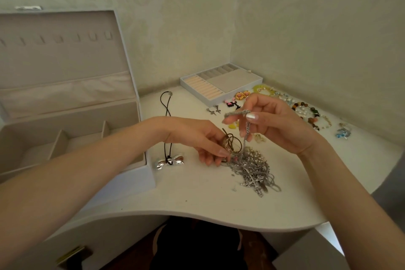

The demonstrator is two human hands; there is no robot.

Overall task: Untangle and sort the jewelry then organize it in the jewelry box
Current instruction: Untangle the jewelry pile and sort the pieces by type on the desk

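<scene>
Currently the tangled heap of silver chains [252, 169] lies on the white table [197, 199], and both hands work just above its far edge. The right hand [278, 125] pinches a silver chain strand [235, 114] between thumb and forefinger and holds it raised, with its tail running down into the heap. The left hand [197, 138], at the heap's left edge, grips loops of brown cord with gold rings [232, 141] in its curled fingertips.

The step looks like freeing one piece. It would go best by keeping the strand slack, following it down to the knot, and loosening the loops instead of tugging, since a hard pull would likely tighten the snarl.

The white jewelry box [65, 116] stands open well left of the heap. A silver bow pendant on a black cord [169, 161] lies between them. Beyond the heap sits a white compartment tray [221, 85], and coloured bead necklaces [306, 112] lie to the far right of it.
</scene>
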